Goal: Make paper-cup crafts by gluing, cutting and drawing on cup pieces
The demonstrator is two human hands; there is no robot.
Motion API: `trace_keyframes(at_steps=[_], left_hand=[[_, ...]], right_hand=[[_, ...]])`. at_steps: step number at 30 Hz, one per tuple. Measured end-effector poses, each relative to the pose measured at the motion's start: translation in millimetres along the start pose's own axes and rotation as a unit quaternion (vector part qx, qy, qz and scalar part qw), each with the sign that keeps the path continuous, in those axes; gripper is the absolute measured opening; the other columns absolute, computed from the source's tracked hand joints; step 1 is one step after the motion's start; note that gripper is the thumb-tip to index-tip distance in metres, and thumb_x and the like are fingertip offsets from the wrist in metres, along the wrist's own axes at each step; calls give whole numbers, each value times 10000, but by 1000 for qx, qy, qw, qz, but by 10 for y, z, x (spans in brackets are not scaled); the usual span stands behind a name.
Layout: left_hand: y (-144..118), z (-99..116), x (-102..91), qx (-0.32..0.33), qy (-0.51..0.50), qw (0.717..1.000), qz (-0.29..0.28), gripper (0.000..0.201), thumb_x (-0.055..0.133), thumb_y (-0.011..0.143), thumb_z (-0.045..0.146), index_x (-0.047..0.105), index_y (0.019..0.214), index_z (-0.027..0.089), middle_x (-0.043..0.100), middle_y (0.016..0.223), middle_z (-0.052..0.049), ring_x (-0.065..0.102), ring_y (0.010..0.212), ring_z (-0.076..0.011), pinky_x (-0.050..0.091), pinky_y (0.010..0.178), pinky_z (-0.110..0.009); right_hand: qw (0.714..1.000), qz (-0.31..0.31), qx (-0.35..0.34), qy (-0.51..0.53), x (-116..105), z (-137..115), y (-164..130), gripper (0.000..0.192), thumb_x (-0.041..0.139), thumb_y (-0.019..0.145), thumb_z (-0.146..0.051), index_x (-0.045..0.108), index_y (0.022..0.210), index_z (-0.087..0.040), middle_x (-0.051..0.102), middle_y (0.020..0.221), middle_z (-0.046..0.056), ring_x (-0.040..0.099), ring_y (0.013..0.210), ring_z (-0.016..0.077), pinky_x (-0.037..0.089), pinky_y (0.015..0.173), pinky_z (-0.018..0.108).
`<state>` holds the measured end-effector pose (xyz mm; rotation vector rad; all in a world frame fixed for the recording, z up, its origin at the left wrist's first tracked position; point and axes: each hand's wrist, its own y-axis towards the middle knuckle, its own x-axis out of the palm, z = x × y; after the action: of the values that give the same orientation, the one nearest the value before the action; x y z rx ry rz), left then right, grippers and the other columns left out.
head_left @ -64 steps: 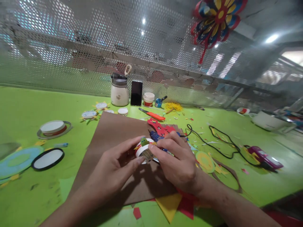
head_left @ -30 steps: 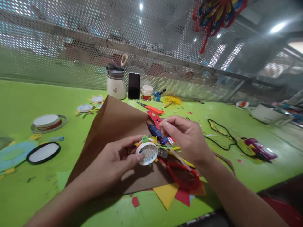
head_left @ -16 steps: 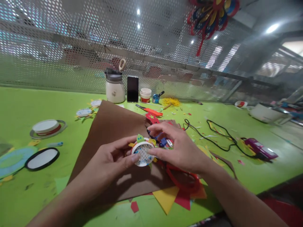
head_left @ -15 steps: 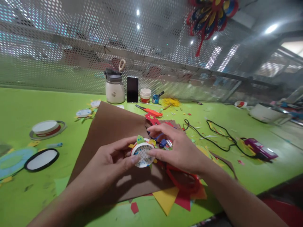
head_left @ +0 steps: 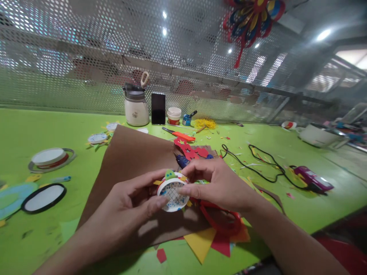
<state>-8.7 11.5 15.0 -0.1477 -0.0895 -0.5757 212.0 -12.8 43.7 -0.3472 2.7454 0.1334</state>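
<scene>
Pinching the small round white mesh-faced lid (head_left: 173, 190) between your left hand (head_left: 134, 198) and right hand (head_left: 218, 183), you risk crushing its green paper ornament (head_left: 170, 175)

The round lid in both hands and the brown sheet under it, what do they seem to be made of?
The round lid looks like white plastic: thin glossy rim, with coloured foam-like bits stuck around it. The brown sheet seems matte card or paper; one corner lifts stiffly.
</scene>
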Motion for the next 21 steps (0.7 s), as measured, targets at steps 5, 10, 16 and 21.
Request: trace_keyframes(at_steps=[5,10,16,21], left_hand=[[20,-4,42,-27,-64,998,13,509,817,788,329,707,1277,241,775,1139,-127,728,1032,-335,608,839,-419],[68,11,35,-44,-99,994,12,435,790,829,322,718,1245,217,766,1174,-112,732,1021,-269,586,889,-342],[98,-29,24,-35,-149,988,15,415,755,864,304,704,1258,185,756,1191,-127,725,999,-240,590,861,-317],[124,-53,30,-47,-159,985,52,384,755,864,269,717,1232,167,783,1085,-130,714,852,-170,582,741,-242]], right_hand=[[992,-6,50,112,41,159,97,289,876,693,-350,713,839,-161,687,740,7,589,651,115,457,604,254],[960,-8,113,257,124,290,199,362,927,618,-413,697,740,-162,668,657,0,582,559,104,452,489,228],[921,-2,142,362,181,399,294,331,955,595,-337,727,737,-143,700,703,10,629,596,102,572,574,235],[909,-7,152,388,220,480,338,377,961,579,-360,716,745,-127,690,661,12,632,566,109,603,568,254]])
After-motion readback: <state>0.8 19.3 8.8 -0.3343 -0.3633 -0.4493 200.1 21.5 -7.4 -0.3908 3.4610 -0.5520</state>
